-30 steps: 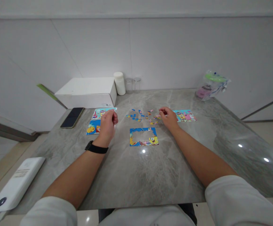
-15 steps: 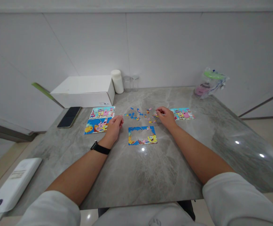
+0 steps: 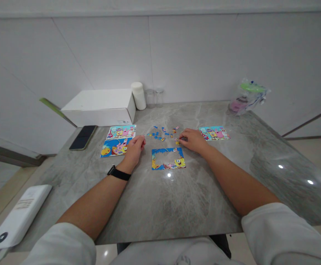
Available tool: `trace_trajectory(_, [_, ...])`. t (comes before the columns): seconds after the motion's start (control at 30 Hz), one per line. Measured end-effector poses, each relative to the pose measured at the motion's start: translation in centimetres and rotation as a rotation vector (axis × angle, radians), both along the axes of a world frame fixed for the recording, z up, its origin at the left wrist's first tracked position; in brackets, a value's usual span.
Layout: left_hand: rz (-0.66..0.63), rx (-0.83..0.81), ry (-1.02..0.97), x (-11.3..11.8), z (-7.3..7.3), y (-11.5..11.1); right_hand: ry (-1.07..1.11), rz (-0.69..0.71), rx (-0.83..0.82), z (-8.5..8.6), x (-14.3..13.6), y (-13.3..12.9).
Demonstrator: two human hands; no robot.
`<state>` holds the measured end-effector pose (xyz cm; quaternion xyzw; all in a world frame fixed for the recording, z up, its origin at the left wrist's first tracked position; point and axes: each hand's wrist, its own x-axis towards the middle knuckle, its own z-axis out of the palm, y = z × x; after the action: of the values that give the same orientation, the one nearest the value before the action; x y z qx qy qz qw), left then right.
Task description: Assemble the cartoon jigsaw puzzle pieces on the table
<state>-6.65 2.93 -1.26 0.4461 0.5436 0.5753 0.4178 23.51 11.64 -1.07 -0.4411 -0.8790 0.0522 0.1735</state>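
Several small loose puzzle pieces (image 3: 156,135) are scattered on the grey table. Over their right edge, my right hand (image 3: 190,139) has its fingers bent together at the pieces; what they hold, if anything, is too small to name. A blue puzzle frame (image 3: 168,166) with a bare middle lies just in front of the pieces. My left hand (image 3: 135,147) rests with curled fingers at the right edge of a blue picture card (image 3: 113,148), its fingertips hiding any content. Behind that card lies a lighter picture card (image 3: 121,131). Another picture card (image 3: 215,133) is right of my right hand.
A phone (image 3: 83,137) and a white box (image 3: 99,106) are at the left. Beside the box stand a white bottle (image 3: 138,96) and two glasses (image 3: 154,98). A plastic bag (image 3: 247,98) sits back right; a white device (image 3: 20,215) is front left.
My right hand has moved slightly left and toward me over the loose pieces. My left hand has stayed in nearly the same place.
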Motion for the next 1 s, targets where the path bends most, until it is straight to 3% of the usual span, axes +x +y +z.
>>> trace_trajectory(0.17, [-0.006, -0.009, 0.000, 0.1, 0.1, 0.0, -0.099, 0.014, -0.095, 0.0, -0.2, 0.1])
trace_trajectory(0.47, [-0.013, 0.001, 0.056, 0.1, 0.1, -0.1, 0.003, 0.012, -0.172, -0.1, -0.6, 0.3])
trace_trajectory(0.73, [-0.025, -0.003, 0.054, 0.1, -0.3, 0.1, 0.413, 0.054, -0.396, 0.2, -1.4, -0.5])
trace_trajectory(0.83, [-0.041, 0.017, 0.060, 0.1, -0.5, 0.1, 0.496, 0.081, -0.414, 1.0, -2.0, -1.2])
trace_trajectory(1.0, [-0.057, 0.033, 0.102, 0.0, -0.8, 0.0, 0.612, 0.097, -0.436, 3.9, -4.1, -2.6])
